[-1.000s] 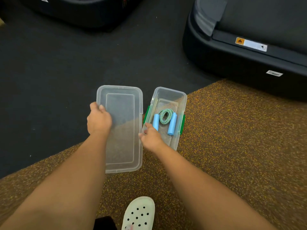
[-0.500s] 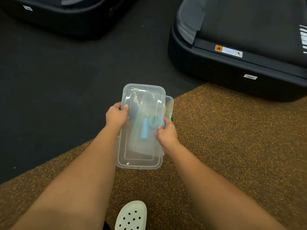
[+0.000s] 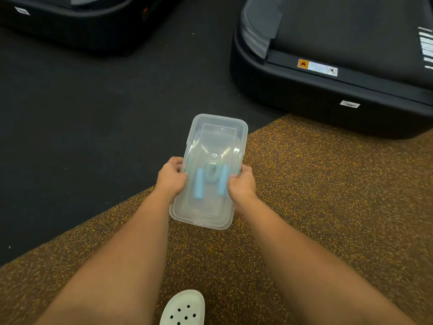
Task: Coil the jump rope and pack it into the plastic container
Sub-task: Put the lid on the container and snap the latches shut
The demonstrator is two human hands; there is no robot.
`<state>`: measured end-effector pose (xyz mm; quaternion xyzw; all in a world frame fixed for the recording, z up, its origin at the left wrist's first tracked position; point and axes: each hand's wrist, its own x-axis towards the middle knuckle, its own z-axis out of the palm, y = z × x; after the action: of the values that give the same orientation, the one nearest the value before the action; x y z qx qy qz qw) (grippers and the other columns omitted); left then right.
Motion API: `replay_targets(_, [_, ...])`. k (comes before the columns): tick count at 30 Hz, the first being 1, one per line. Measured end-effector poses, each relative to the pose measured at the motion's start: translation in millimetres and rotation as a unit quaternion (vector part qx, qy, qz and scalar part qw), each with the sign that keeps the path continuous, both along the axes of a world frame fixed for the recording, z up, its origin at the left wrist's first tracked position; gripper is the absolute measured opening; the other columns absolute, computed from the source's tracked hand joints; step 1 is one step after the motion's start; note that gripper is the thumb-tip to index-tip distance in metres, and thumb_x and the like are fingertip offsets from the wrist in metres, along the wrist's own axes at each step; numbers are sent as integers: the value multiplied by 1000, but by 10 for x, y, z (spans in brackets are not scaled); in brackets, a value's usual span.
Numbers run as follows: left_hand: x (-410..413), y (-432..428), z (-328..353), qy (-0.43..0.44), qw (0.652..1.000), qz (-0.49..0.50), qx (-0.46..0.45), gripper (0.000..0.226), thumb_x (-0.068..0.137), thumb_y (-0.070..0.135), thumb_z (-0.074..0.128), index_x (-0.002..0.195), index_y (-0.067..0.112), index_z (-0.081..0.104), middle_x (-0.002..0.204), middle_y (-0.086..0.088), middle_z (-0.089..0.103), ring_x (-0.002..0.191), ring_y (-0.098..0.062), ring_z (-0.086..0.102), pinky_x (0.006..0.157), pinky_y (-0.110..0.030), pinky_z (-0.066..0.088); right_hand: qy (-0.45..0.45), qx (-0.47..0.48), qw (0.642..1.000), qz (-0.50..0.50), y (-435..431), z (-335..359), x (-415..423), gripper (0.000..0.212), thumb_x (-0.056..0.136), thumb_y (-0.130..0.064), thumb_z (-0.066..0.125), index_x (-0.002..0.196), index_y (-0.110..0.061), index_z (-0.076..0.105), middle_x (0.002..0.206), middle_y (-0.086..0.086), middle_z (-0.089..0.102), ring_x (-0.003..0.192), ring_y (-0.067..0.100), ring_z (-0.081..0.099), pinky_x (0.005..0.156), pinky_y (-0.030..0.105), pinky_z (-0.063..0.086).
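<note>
A clear plastic container [image 3: 206,214] rests on the floor with its clear lid [image 3: 218,130] lying squarely on top. Through the lid I see the jump rope [image 3: 212,173]: a green coil between two light blue handles, one at left [image 3: 199,184] and one at right. My left hand [image 3: 171,178] grips the lid's left long edge. My right hand [image 3: 241,186] grips the right long edge. The container's side clips are hidden under my hands.
Two black treadmill bases stand ahead, one at the far left [image 3: 82,26] and one at the right [image 3: 339,73]. The floor is dark mat at left and brown speckled rubber [image 3: 328,195] at right. A white perforated clog [image 3: 184,308] shows at the bottom.
The lid has gone from my left hand beside the open container to lying over it. My right hand moved from the container's left rim to the lid's right edge.
</note>
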<state>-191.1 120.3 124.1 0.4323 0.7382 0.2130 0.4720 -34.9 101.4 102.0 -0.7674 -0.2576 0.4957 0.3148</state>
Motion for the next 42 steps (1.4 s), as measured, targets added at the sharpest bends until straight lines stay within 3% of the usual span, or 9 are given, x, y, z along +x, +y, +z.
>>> replay_targets(3, [23, 44, -92, 45, 999, -3, 3, 36, 86, 5, 57, 120, 18, 57, 103, 3, 63, 94, -19, 57, 80, -32, 47, -13, -22, 999, 30, 25, -78, 25, 33, 83, -14, 51, 116, -21, 51, 105, 8, 65, 95, 30, 63, 82, 48, 57])
replay_targets(8, [63, 83, -229, 100, 995, -13, 13, 36, 85, 1, 56, 118, 15, 62, 100, -7, 68, 86, -19, 57, 75, -29, 45, -60, -54, 993, 85, 88, -502, 78, 50, 66, -18, 41, 113, -24, 58, 115, 12, 57, 96, 32, 60, 86, 47, 56])
replay_targets(11, [80, 108, -315, 120, 992, -30, 18, 36, 85, 1, 57, 117, 14, 63, 101, -10, 70, 86, -19, 58, 73, -28, 43, -95, -68, 986, 118, 105, -427, 77, 46, 72, -16, 43, 116, -20, 57, 120, 14, 52, 99, 33, 57, 88, 46, 55])
replay_targets(15, [93, 146, -383, 146, 988, -46, 14, 40, 85, -3, 51, 120, 13, 62, 104, -13, 68, 95, -27, 60, 76, -30, 45, -153, -82, 968, 180, 138, -310, 94, 47, 85, -2, 43, 133, -6, 42, 127, 18, 40, 116, 36, 46, 100, 42, 45])
replay_targets(18, [84, 155, -447, 166, 984, -61, 10, 43, 83, -5, 46, 118, 13, 63, 103, -15, 68, 97, -32, 60, 76, -30, 46, -167, -91, 962, 197, 154, -337, 103, 46, 86, -2, 44, 132, -3, 42, 131, 18, 38, 120, 36, 43, 100, 38, 43])
replay_targets(27, [76, 163, -584, 179, 980, -90, 5, 42, 85, -3, 48, 121, 14, 61, 107, -13, 67, 98, -31, 60, 78, -33, 49, -194, -99, 944, 247, 132, -416, 140, 57, 84, 1, 46, 140, -3, 33, 133, 19, 32, 123, 35, 38, 103, 38, 42])
replay_targets(33, [59, 180, -643, 164, 983, -84, -3, 40, 89, 4, 46, 122, 22, 62, 99, -13, 67, 88, -26, 60, 78, -35, 51, -206, -89, 938, 264, 131, -451, 165, 65, 85, 0, 49, 145, -5, 24, 136, 18, 29, 125, 34, 33, 105, 36, 40])
replay_targets(36, [45, 182, -664, 159, 985, -71, -16, 44, 89, 8, 47, 129, 26, 57, 108, -14, 67, 99, -29, 61, 89, -37, 52, -217, -97, 930, 280, 113, -470, 174, 72, 87, -2, 49, 149, -8, 14, 138, 18, 28, 128, 34, 31, 104, 35, 38])
replay_targets(42, [29, 191, -687, 144, 988, -37, -36, 49, 92, 11, 50, 139, 26, 46, 121, -7, 64, 106, -25, 60, 96, -37, 46, -212, -106, 929, 286, 118, -498, 178, 66, 88, -1, 46, 148, -6, 17, 138, 24, 33, 123, 36, 41, 101, 38, 42])
